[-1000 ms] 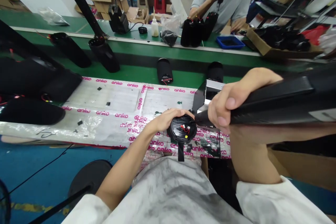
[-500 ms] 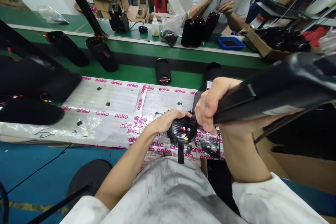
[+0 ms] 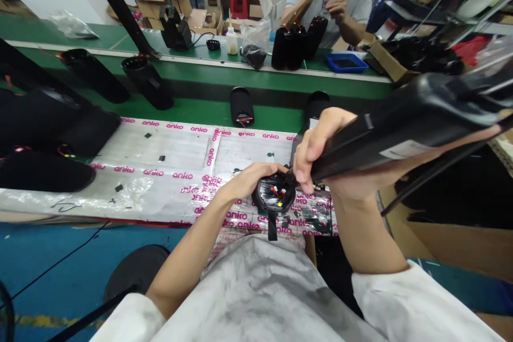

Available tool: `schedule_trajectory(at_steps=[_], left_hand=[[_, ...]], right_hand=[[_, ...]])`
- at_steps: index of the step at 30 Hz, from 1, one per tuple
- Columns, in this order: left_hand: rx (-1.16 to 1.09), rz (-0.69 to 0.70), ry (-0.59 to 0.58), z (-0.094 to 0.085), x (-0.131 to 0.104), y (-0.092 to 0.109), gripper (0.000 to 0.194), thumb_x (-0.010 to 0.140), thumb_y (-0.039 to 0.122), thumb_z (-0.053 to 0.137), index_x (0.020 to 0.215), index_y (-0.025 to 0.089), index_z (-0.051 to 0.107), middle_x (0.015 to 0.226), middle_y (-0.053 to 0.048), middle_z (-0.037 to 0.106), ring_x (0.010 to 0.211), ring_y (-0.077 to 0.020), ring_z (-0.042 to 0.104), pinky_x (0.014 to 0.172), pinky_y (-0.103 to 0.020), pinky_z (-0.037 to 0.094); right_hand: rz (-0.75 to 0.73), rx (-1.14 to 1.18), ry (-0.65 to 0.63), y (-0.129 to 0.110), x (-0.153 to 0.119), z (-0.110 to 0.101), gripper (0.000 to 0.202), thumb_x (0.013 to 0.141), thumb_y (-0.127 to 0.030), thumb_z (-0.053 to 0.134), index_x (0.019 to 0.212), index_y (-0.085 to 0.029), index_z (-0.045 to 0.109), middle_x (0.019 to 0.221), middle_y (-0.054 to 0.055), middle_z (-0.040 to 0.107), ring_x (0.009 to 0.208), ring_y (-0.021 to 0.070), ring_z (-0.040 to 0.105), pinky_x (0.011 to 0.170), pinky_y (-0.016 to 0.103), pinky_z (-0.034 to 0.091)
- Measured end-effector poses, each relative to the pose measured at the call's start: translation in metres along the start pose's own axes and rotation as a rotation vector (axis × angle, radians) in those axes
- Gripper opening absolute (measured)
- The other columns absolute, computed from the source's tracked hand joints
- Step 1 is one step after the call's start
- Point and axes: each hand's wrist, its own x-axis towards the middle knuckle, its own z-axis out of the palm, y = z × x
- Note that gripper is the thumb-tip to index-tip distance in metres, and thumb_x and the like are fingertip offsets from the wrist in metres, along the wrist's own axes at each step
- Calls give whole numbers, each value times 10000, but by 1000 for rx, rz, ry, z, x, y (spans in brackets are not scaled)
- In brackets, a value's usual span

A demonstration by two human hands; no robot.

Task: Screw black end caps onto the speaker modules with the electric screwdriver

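Observation:
On the wrapped work surface [image 3: 180, 144], a black round housing [image 3: 276, 206] stands with its open end towards me. Red wires with white connectors and a yellow piece show inside it, and a black strap hangs from its near side. My left hand [image 3: 245, 180] curls around the housing's left and far rim. Gripped in my right hand [image 3: 316, 144] is a long black electric screwdriver [image 3: 385, 128] with a pale label. It slants down to the left, its front end at the housing's right rim. My fingers hide the tip.
Black cylinders with wires [image 3: 242, 107] lie beyond the surface, with more black parts [image 3: 44, 168] at left. A co-worker [image 3: 340, 16] handles a part across the green bench [image 3: 192, 72]. A blue tray [image 3: 347, 63] and a dark lamp post [image 3: 116, 5] are there too.
The view has shifted slightly, so most things appear a little further left. The screwdriver's rear end has swung down a little. Both hands keep their hold on the same things.

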Motion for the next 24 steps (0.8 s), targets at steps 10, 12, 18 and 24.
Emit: schedule_trajectory(at_steps=[10,12,18,24], left_hand=[[412,84,731,91,-64,-22,1103,779,588,993,1652,246,412,1653,-198,546,1556,-402,557,1303,-555,467],[474,155,756,94,-57,-29,963,843,519,964,1610,241,453,1598,-188,599,1528,-376,596,1292,-541,492],[567,303,695,75,-48,-45,954,866,559,935,1622,236,451,1586,-203,630,1502,-383,631,1275,-552,522],[492,384,706,80,-44,-67,1015,893,694,857,1660,219,392,1578,-236,619,1488,-393,643,1255,-549,536]], right_hand=[[-333,-283,383,-23,-62,-72,746,784,-928,718,740,-194,847,592,104,703,350,220,581,274,331,393],[-396,-320,423,3,-65,-70,809,848,-946,601,755,-186,863,596,94,703,321,194,556,260,307,358],[-322,-274,393,47,-70,-77,878,851,-1008,520,855,-201,868,646,95,751,300,209,578,260,311,367],[-130,-175,402,7,-55,-91,829,798,-991,579,741,-214,860,563,81,718,249,168,472,221,292,237]])
